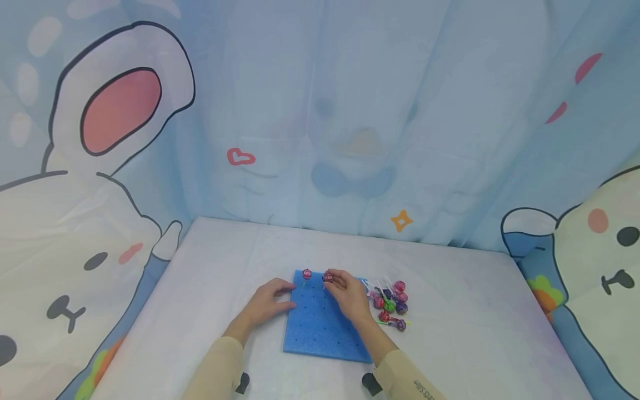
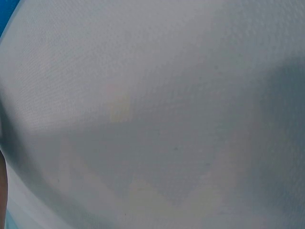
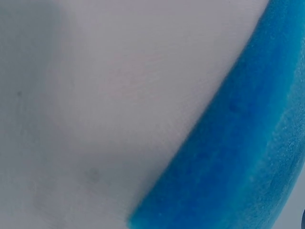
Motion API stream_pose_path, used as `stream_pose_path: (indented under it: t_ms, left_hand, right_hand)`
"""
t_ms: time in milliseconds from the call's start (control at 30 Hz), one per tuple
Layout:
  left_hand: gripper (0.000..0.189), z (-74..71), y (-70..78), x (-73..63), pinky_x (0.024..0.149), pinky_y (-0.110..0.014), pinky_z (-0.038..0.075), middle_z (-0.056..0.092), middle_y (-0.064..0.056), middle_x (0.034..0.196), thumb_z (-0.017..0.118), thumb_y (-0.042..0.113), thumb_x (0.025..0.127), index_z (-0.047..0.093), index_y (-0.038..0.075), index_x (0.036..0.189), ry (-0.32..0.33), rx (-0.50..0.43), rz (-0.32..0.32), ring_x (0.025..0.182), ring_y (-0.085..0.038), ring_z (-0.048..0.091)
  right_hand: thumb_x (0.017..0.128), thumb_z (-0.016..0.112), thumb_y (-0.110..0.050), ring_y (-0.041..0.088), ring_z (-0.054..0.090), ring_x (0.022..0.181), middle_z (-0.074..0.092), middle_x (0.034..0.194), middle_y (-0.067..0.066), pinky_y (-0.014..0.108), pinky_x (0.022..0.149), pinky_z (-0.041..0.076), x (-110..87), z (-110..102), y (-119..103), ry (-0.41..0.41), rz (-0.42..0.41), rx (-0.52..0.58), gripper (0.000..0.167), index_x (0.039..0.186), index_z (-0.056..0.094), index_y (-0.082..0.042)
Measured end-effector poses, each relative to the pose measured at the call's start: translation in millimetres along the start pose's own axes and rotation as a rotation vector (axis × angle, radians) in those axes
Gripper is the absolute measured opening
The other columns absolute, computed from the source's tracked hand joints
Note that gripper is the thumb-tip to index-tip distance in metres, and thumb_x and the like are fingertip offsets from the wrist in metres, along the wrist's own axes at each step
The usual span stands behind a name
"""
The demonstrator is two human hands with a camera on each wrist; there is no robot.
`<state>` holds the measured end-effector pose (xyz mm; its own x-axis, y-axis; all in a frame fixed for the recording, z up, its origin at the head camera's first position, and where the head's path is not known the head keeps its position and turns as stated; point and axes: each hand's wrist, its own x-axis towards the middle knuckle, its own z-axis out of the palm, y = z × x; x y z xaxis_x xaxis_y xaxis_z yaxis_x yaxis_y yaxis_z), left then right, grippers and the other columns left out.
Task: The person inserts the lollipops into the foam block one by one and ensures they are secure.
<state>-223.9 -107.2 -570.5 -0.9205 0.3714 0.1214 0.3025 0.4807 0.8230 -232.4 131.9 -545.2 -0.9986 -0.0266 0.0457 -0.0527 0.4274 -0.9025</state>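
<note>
A blue foam board [image 1: 320, 330] dotted with small holes lies on the table. My right hand [image 1: 351, 297] pinches a wrapped lollipop [image 1: 327, 276] over the board's far part, its stick pointing down. One red-wrapped lollipop [image 1: 307, 274] stands upright at the far left corner of the board. My left hand [image 1: 265, 303] is at the board's left edge, thumb and fingers spread and relaxed, fingertips right at the rim. In the right wrist view the board's side [image 3: 224, 157] fills the right; the left wrist view catches only a blue corner of the board [image 2: 5, 12].
Right of the board lies a loose pile of wrapped lollipops [image 1: 389, 305], with a few more [image 1: 401, 325] nearer to me. A white cloth [image 1: 460, 333] covers the table. Behind it hangs a blue curtain [image 1: 350, 111] with cartoon prints.
</note>
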Motion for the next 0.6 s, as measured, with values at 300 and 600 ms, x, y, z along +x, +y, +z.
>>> stream_pose_path:
  t_ms: [300, 600]
  left_hand:
    - [0.040, 0.6, -1.8, 0.9, 0.102, -0.043, 0.046, 0.063, -0.007, 0.122, 0.073, 0.021, 0.089, 0.063, 0.004, 0.124, 0.000, -0.005, 0.005, 0.118, -0.023, 0.057]
    - [0.040, 1.2, -4.6, 1.3, 0.102, -0.042, 0.047, 0.063, -0.006, 0.122, 0.074, 0.022, 0.088, 0.063, 0.006, 0.123, 0.001, 0.019, -0.001, 0.118, -0.023, 0.058]
  right_hand:
    - [0.091, 0.070, -0.016, 0.025, 0.061, 0.118, 0.065, 0.126, 0.010, 0.032, 0.092, 0.053, -0.1, -1.1, -1.2, -0.004, 0.016, 0.016, 0.037, 0.127, 0.062, -0.010]
    - [0.091, 0.070, -0.015, 0.026, 0.060, 0.119, 0.063, 0.130, 0.012, 0.034, 0.092, 0.053, -1.3, -4.4, -1.1, -0.028, 0.000, 0.023, 0.044, 0.133, 0.058, -0.009]
